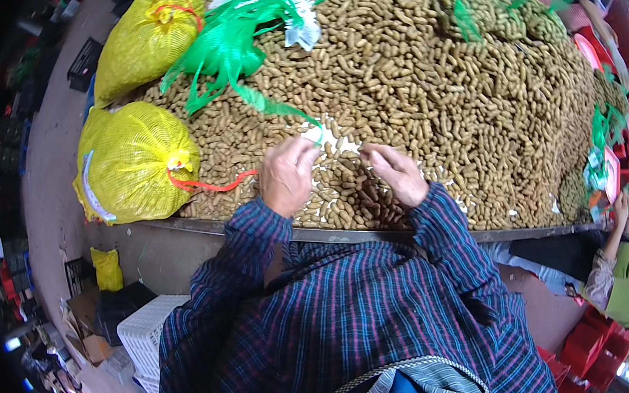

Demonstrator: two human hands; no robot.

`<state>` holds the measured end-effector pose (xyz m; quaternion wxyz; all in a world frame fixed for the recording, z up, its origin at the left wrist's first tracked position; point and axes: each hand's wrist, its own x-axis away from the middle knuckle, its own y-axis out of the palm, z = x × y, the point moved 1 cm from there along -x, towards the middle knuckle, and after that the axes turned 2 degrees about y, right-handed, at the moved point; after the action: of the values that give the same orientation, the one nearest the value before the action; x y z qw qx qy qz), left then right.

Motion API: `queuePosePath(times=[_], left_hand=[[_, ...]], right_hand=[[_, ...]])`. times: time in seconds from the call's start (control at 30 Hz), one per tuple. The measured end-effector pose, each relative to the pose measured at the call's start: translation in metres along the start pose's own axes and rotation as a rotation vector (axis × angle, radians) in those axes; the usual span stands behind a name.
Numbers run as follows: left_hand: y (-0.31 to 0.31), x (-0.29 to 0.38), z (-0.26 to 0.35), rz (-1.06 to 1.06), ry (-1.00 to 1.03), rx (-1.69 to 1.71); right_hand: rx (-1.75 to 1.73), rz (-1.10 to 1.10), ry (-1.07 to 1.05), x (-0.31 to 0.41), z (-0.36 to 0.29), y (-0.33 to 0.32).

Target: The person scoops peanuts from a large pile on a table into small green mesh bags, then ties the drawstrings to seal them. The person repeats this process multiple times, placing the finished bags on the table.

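Observation:
A broad heap of unshelled peanuts (405,75) covers the table before me. My left hand (287,175) is over the near part of the heap, fingers bent and pointing away from me. The end of a green mesh strip (272,107) reaches its fingertips; whether they grip it cannot be told. My right hand (396,172) hovers opposite, thumb and fingers close together, and any peanut between them is too unclear to make out. Darker, shaded peanuts (361,185) lie between the hands, with white table surface (331,135) showing through just beyond.
Two full yellow mesh sacks (135,158) stand at left, the nearer with a red tie (220,185). Green netting (228,49) lies behind. Green mesh bags (486,14) sit far right. A co-worker (620,278) is at right. A metal table edge (354,236) runs before me.

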<state>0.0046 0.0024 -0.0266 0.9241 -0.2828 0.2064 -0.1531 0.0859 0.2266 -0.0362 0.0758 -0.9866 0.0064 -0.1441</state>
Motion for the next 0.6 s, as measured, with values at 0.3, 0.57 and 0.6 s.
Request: queuePosePath(times=[0.3, 0.57, 0.6], left_hand=[[0.016, 0.032, 0.026, -0.457, 0.089, 0.123], [-0.019, 0.008, -0.010, -0.444, 0.101, -0.007], [-0.022, 0.006, -0.012, -0.467, 0.022, -0.027]], right_hand=[[-0.900, 0.004, 0.132, -0.015, -0.008, 0.016], [-0.830, 0.565, -0.014, 0.003, 0.014, -0.069], [-0.736, 0.608, -0.004, 0.007, 0.015, -0.074]])
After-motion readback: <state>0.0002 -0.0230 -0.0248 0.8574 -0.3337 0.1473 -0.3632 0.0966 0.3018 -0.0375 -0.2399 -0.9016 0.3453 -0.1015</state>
